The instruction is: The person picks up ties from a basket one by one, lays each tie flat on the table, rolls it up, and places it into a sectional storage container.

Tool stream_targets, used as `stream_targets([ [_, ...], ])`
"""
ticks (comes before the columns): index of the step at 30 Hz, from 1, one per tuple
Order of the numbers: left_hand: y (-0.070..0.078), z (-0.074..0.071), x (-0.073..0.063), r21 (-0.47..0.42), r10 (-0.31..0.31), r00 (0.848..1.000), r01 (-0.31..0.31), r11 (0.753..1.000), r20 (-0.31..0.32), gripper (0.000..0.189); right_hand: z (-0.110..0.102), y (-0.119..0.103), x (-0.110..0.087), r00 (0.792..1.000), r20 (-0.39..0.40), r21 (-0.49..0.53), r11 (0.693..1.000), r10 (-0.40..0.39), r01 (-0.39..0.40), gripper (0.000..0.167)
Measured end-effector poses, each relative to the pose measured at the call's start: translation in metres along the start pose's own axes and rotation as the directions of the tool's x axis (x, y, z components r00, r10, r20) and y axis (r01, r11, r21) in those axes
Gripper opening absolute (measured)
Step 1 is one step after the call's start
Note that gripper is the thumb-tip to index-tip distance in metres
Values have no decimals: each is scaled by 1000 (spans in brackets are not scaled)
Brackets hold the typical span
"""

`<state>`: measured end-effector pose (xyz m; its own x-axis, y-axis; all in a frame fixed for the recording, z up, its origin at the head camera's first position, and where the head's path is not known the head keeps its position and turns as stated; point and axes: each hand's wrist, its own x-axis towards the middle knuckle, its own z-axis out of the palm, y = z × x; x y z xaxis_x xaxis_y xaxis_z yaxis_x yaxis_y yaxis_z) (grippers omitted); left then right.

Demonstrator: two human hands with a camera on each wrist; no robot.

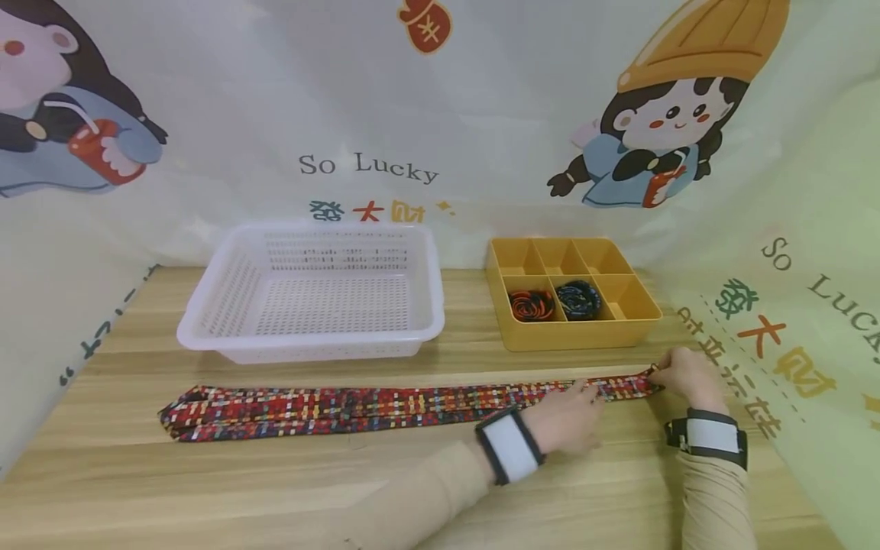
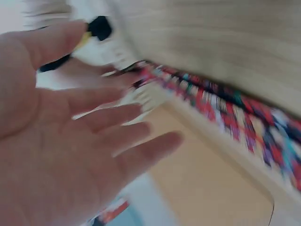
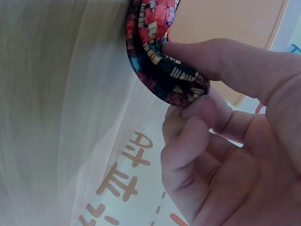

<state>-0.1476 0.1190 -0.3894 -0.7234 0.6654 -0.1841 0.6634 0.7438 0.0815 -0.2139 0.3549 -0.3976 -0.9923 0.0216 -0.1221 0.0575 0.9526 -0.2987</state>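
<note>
Your right hand [image 1: 690,380] pinches the patterned tie [image 1: 406,406] at its 3 o'clock end | your left hand [image 1: 567,420] loose, fingers extended nearby | tie's wide end on table [image 1: 206,489], 9 o'clock

1. Long multicoloured patterned cloth necktie [image 1: 412,406]: smooth, slight sheen at right end.
2. White rectangular plastic basket [image 1: 309,342], far left: smooth rim, perforated walls and base.
3. Yellow six-compartment plastic box [image 1: 580,336], far right: smooth, near matt.
4. Pale brown wood-grain tabletop [image 1: 241,489]: smooth, soft sheen.
5. Pale printed backdrop sheet [image 1: 495,99], far side: lightly creased; cloth or plastic, cannot tell.
6. Beige cloth sleeves [image 1: 426,496], near: matt, wrinkled.
</note>
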Motion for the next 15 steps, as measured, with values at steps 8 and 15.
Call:
stream_targets([
  [8,23,21,56,97,-28,998,22,995,54,56,12,-2,1,997,-35,19,998,-67,68,21],
  [15,18,28,58,168,-18,999,13,986,27,60,15,-7,4,992,48,57,992,-113,111,13],
])
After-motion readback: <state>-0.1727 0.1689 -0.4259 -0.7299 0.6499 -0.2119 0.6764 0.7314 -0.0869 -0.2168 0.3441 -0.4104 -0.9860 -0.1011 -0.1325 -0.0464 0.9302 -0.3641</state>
